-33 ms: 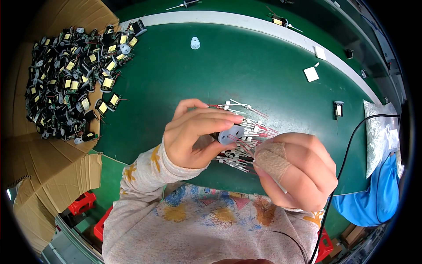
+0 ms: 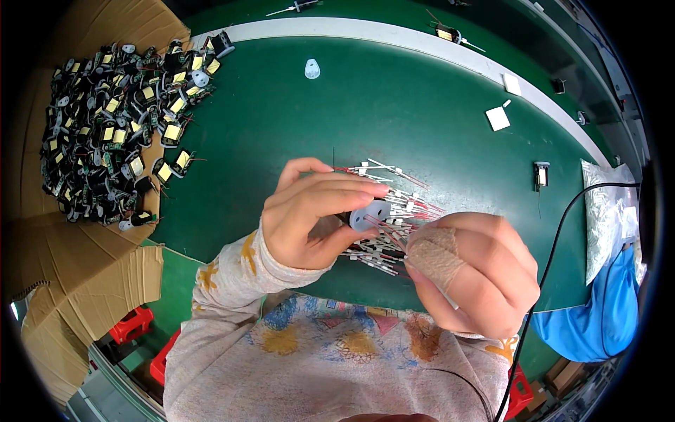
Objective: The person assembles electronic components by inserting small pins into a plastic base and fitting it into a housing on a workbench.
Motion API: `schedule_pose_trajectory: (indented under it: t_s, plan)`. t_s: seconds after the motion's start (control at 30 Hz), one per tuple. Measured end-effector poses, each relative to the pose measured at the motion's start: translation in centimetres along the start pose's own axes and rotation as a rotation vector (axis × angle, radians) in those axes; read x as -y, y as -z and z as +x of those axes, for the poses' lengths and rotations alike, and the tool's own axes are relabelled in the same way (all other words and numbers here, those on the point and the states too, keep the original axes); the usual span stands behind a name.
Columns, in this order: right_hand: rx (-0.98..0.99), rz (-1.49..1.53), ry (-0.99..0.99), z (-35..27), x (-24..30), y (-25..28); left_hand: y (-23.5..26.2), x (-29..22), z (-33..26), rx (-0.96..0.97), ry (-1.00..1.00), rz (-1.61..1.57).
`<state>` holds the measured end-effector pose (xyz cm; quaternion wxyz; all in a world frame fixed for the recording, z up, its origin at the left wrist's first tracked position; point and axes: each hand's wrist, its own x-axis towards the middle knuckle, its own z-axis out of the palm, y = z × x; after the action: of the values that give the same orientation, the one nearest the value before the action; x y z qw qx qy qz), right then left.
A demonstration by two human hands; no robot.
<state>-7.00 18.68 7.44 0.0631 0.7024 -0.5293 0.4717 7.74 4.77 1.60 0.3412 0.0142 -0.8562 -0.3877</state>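
Between the thumb and fingers of my left hand point(image 2: 306, 211) is a small electronic module with a rounded grey end cap point(image 2: 368, 215). The cap has small holes and faces right; most of the dark body behind it is hidden by my fingers. My right hand point(image 2: 478, 274), with a tan bandage round one finger, is closed in a pinch just right of the cap. Thin reddish wires point(image 2: 394, 235) run from the cap to its fingertips, and a white tip shows below the fingers. Under both hands lies a loose pile of white and red wire leads point(image 2: 380, 261).
A cardboard box point(image 2: 84, 281) at left is heaped with similar modules point(image 2: 105, 133). On the green table point(image 2: 246, 119) are a loose grey cap point(image 2: 312, 68), a white square point(image 2: 498, 118) and one module point(image 2: 541, 176). A black cable point(image 2: 562, 225) crosses beside a plastic bag point(image 2: 606, 218) at right.
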Motion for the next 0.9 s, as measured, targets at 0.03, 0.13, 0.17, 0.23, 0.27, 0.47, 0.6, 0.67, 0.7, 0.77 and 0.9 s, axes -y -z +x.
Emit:
schedule_pose_trajectory:
  t_s: [0.03,0.13,0.17,0.23,0.27,0.47,0.6,0.67,0.7,0.77,0.9]
  plan:
    - [-0.011,-0.008,0.01,-0.07,0.01,-0.05,-0.02,-0.02,0.02,0.001,-0.001,-0.001]
    - [-0.019,-0.017,0.024,-0.19,-0.03,-0.03,-0.04,0.0,0.05,-0.005,-0.007,0.009]
    - [-0.016,-0.018,0.027,-0.21,-0.06,-0.03,-0.06,0.01,0.07,-0.01,-0.009,0.012]
    - [-0.016,-0.019,0.029,-0.23,-0.07,-0.09,-0.06,0.06,0.01,-0.016,-0.011,0.016]
    - [-0.017,-0.019,0.03,-0.25,-0.09,-0.17,-0.06,0.12,-0.04,-0.019,-0.015,0.016]
    - [-0.005,0.02,0.006,-0.18,-0.41,-0.14,-0.09,0.09,-0.13,-0.035,-0.005,0.03]
    - [0.025,0.049,-0.053,0.1,-0.32,0.07,-0.08,0.08,-0.06,-0.038,-0.013,0.026]
    - [-0.018,0.077,-0.085,0.13,-0.32,-0.25,-0.1,0.2,-0.13,-0.038,-0.015,0.026]
    - [-0.032,0.086,-0.095,0.17,-0.32,-0.29,-0.08,0.21,-0.13,-0.04,-0.017,0.026]
    - [-0.028,0.126,-0.085,0.21,-0.55,-0.16,-0.05,0.21,-0.1,-0.038,-0.02,0.025]
    - [0.012,0.135,-0.072,0.28,-0.93,0.17,0.02,0.17,0.08,-0.027,-0.021,0.023]
